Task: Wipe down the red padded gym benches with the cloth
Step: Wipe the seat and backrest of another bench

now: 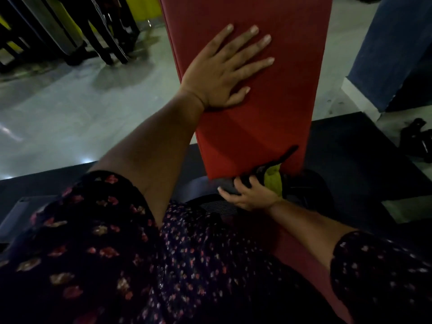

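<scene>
Pressing the left hand (224,71) flat on the red bench pad (275,118), fingers straight and spread, wrist crossing the pad's left edge. Gripping the cloth (272,178) in the right hand (247,196), fingers curled round its dark bunched part, just below the pad's near bottom edge, with a yellow-green fold beside the knuckles and a dark strip lying up onto the red surface near the right corner. Leaning over in a dark floral dress (105,253), above a second red pad (304,267) glimpsed under the right forearm. Left of the bench: open grey floor (58,113), then black machine frames (100,36) well back. Right of it: black rubber mat (350,148), a blue denim shape (392,47) standing near the pad's right edge, and a small dark object (416,139) at the frame edge, too dim to identify.
</scene>
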### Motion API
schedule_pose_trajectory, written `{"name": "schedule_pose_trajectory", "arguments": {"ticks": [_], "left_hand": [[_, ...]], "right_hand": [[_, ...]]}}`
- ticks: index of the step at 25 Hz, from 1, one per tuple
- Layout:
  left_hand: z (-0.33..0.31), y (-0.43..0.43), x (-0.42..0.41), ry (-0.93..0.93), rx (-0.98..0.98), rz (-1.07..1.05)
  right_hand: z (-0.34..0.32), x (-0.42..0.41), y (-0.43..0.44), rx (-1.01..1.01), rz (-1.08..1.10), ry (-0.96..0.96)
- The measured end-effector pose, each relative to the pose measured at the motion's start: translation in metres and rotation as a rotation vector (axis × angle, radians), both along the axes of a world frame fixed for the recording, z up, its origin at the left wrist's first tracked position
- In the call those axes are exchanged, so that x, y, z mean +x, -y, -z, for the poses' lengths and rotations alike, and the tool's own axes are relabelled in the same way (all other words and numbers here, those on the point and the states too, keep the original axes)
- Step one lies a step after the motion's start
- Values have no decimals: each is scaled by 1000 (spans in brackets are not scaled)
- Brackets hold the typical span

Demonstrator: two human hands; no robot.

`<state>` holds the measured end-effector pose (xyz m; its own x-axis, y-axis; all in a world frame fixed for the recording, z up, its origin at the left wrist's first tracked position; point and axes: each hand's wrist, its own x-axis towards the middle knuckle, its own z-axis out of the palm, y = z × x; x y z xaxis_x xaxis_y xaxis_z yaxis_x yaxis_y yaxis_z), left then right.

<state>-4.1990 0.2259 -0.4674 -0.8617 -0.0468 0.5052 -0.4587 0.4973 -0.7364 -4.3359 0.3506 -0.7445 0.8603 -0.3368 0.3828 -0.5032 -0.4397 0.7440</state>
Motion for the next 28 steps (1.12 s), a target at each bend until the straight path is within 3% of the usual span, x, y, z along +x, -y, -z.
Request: {"name": "schedule_pose_trajectory", "arguments": {"ticks": [6,12,16,24,28], "left_hand": [[4,2,1,-20,-6,8],[6,3,-1,-23,-17,33],[3,3,3,-14,1,33],[7,4,2,-27,35,42],[9,4,-1,-40,24,51]], "right_hand": [[4,-107,-14,-32,5,11],[0,-54,-4,-58,-44,125],[9,-4,0,43,-80,149],[11,-135,-15,-7,28,38],[-4,-115,-21,22,99,80]]}}
